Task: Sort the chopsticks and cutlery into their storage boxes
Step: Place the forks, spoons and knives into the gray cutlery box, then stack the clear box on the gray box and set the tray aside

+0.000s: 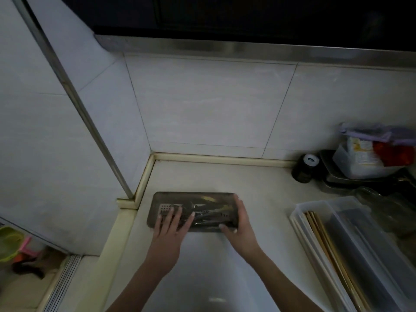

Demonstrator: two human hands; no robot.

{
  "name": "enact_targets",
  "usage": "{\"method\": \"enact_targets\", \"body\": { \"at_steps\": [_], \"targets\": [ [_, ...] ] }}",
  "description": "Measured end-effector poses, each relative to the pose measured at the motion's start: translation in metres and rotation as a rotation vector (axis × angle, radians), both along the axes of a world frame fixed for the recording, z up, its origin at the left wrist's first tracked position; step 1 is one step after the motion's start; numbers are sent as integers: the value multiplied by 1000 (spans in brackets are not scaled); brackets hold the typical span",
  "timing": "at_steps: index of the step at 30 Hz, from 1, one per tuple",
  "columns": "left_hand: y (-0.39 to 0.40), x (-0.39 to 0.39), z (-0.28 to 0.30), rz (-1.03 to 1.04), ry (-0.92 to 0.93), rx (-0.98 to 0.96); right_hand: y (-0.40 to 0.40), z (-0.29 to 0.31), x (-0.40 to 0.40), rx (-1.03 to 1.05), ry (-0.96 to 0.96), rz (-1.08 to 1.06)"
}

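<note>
1. Worktop (202, 176), pale stone, seen from above in dim light; tiled wall corner behind.
2. Dark rectangular metal tray with perforated end panel (157, 200), lying flat on worktop near wall corner; mixed cutlery and chopsticks (208, 207) heaped inside, single pieces hard to tell apart.
3. Left hand (171, 224), fingers (176, 213) spread open and laid flat over near-left part of tray, reaching among contents; nothing visibly gripped.
4. Right hand (239, 218), fingers hooked over right end of tray, thumb at near rim; apparently gripping the tray end to steady it.
5. Clear plastic storage boxes (351, 224), set side by side at right, well apart from tray; pale wooden chopsticks (319, 230) already lying lengthwise in left box, dark long contents in next box not identifiable.
6. Small dark jar with white cap (306, 168) and stacked containers on steel dish (333, 183) at far right, beside storage boxes.
7. Step judged: selecting pieces from tray, sorting largely not yet done.
8. Risks judged: tangled pieces lifted together and dropped on transfer across open worktop; tray sliding if right-hand hold slackens; wrong box chosen in poor light; jar tipped by a wide reach.
</note>
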State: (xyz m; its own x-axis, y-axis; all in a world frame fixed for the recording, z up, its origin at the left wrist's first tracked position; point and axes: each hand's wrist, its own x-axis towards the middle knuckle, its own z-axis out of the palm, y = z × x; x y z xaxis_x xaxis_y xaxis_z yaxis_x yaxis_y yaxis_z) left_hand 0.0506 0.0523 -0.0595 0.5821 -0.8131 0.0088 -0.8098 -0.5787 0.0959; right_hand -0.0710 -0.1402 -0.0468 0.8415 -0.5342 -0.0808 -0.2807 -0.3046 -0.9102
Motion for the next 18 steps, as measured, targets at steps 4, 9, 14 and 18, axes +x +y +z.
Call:
{"method": "enact_targets", "body": {
  "at_steps": [4, 9, 14, 18],
  "targets": [
    [-1, -11, -6, -116, 79, 183, 3, -19, 13, -373, 64, 243],
    [-26, 20, -7, -37, 83, 260, -5, -1, 50, -546, 388, 268],
    [-52, 70, 9, 30, 114, 257, -19, 12, 73, -533, 519, 307],
    [-61, 106, 19, 35, 169, 259, -40, 6, 56, -504, 498, 206]
  ]
}}
